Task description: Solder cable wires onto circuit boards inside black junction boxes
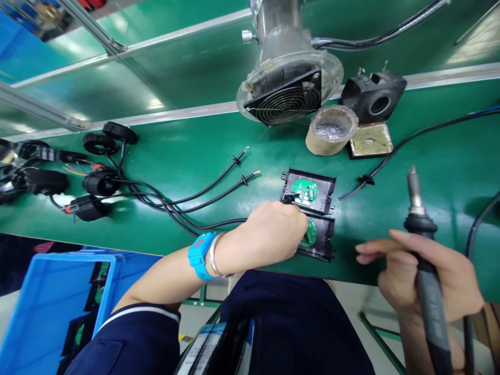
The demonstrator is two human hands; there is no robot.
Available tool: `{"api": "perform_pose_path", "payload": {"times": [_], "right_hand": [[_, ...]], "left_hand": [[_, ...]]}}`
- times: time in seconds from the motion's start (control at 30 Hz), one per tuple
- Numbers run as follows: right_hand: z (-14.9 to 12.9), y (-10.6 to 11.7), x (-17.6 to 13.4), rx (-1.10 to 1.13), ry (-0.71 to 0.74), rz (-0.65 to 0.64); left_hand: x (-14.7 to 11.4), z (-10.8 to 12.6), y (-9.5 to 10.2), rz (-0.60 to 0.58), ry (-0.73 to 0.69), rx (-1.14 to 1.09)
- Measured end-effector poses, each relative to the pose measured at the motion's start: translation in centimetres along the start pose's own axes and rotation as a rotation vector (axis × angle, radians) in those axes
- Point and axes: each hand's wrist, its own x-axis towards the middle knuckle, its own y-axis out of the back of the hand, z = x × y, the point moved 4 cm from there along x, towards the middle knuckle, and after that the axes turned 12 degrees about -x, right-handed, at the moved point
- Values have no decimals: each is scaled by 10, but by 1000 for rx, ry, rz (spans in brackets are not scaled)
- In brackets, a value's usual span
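My left hand (273, 232) is closed over two black plastic housings, its fingertips mostly hidden. A black cable (222, 224) runs in from the left and goes under that hand, which grips it. By the knuckles a small black clip sits at the upper housing (324, 200), beside a green circuit board (300, 186). The lower housing (326, 242) has its own board, partly covered by my hand. On the right, my right hand (433, 281) is wrapped around a soldering iron (429, 291). Its metal tip points up, apart from the boards.
Two stripped cable ends (244, 179) lie left of the housings, leading to black round connectors (97, 182). A fume fan (289, 101), solder pot (332, 130), sponge tray (371, 139) and iron stand (373, 96) stand behind. Another cable (410, 136) crosses the right side. A blue bin (50, 307) stands lower left.
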Motion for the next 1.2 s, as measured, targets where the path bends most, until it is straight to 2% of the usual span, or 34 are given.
{"api": "perform_pose_path", "payload": {"times": [0.1,0.2,0.33,0.43,0.5,0.57,0.67,0.77,0.83,0.93,1.03,1.1,1.2], "right_hand": [[1,9,26,-237,23,-9],[9,9,63,-464,216,-74],[37,-14,100,-490,555,-336],[54,-24,113,-513,626,-398],[54,-20,116,-525,613,-350],[47,-11,117,-514,590,-256],[27,7,114,-463,542,-8],[7,11,106,-367,471,118],[-5,6,97,-299,439,116],[-23,-3,79,-235,417,88],[-37,-8,60,-131,343,107],[-42,-10,50,-7,264,110],[-43,-15,38,197,156,73]], "left_hand": [[0,0,0,-26,25,-1],[0,1,-1,-52,40,-4],[-5,3,2,-81,48,-46],[-12,3,14,22,-17,-152],[-17,-2,22,165,-22,-197],[-23,-8,22,246,19,-222],[-27,-13,7,245,53,-288],[-28,-11,-2,249,63,-335],[-25,-11,3,275,79,-334],[-13,-7,23,404,20,-445],[4,0,38,511,-98,-878],[14,3,39,549,-82,-1148],[21,8,34,549,-17,-1363]]}}
